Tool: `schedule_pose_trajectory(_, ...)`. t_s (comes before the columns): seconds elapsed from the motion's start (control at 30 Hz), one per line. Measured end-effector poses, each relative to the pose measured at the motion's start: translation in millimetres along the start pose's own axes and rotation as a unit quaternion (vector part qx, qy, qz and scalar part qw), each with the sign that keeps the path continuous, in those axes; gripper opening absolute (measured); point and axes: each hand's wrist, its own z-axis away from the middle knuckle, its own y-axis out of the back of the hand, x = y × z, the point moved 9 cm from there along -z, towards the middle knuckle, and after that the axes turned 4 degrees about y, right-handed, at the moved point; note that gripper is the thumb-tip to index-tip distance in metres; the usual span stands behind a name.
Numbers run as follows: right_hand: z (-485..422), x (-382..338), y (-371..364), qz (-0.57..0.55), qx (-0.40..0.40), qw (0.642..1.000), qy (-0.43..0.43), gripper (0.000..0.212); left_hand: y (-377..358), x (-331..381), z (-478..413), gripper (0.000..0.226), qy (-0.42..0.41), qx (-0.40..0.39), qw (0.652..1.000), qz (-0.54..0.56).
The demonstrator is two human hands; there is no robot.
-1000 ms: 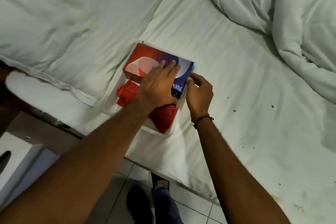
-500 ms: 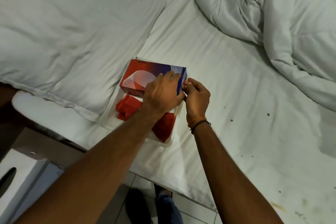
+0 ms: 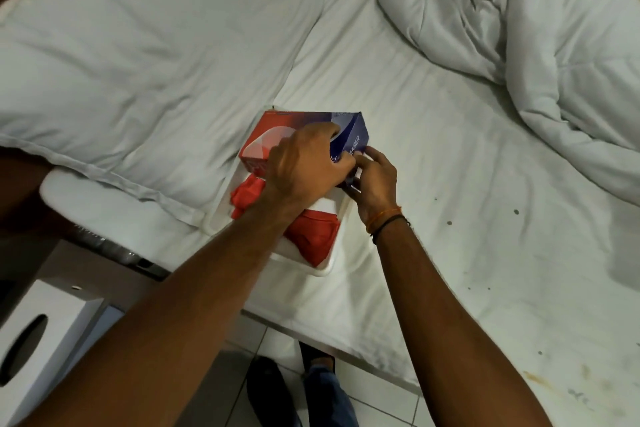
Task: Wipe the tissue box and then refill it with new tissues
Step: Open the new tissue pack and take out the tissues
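Observation:
A red and blue carton of new tissues [image 3: 273, 135] lies on a white tray [image 3: 325, 270] on the bed, tilted up at its right end. My left hand [image 3: 304, 163] presses down on top of the carton. My right hand [image 3: 375, 180] pinches the carton's blue right end near its lower corner. A red cloth [image 3: 315, 236] lies crumpled in the tray under my left forearm, partly hidden. A white tissue box cover [image 3: 38, 340] with a dark oval slot stands at the lower left, off the bed.
A large white pillow [image 3: 145, 45] lies left of the tray. A rumpled white duvet [image 3: 519, 28] fills the upper right. The sheet [image 3: 485, 218] to the right has dark specks. My shoes [image 3: 270, 388] stand on tiled floor below the bed edge.
My right hand has shifted from beside the carton onto its blue end. The carton's right end has lifted and turned toward me. The camera has moved closer and tilted.

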Motion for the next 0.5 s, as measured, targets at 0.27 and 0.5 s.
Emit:
schedule_pose_trajectory(0.27, 18.1, -28.4, -22.1, -0.036, -0.043, 0.996, 0.066, 0.042, 37.0, -33.1, -12.8, 0.047, 0.068, 0.024, 0.989, 0.126)
schedule_pose_trajectory(0.5, 28.4, -51.9, -42.0, 0.047, -0.062, 0.987, 0.143, 0.060, 46.2, -36.9, -1.1, 0.093, -0.008, -0.002, 0.994, 0.111)
